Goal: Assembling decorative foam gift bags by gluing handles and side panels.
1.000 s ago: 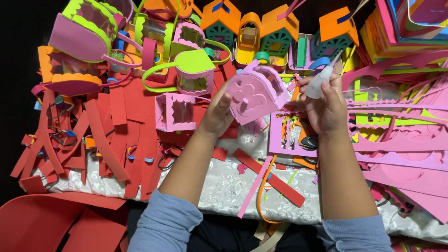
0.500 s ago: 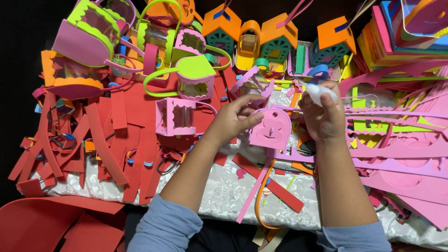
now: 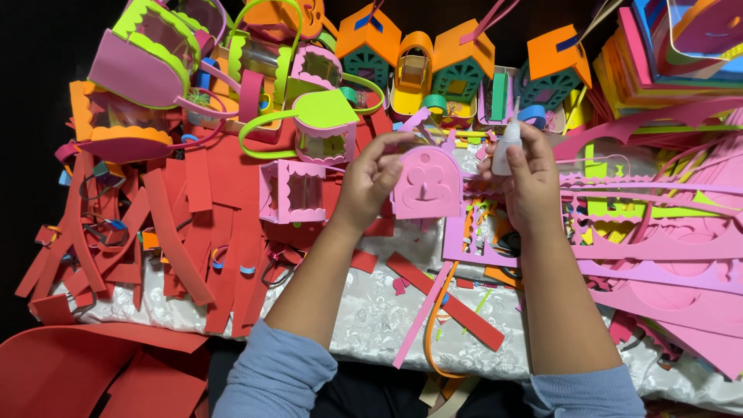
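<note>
Pink foam piece [image 3: 426,183] sits mid-frame, upright between my hands: left hand [image 3: 370,179] pinches its top-left edge, right hand [image 3: 531,179] closed around what looks like a small white bottle [image 3: 506,145], just beside its right edge.

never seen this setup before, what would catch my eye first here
At the centre, the left hand holds up a pink foam piece with an arched top, while the right hand beside it grips a small white bottle. Red foam strips sprawl across the left of the table, and bright orange-roofed foam houses line the back edge.
</note>
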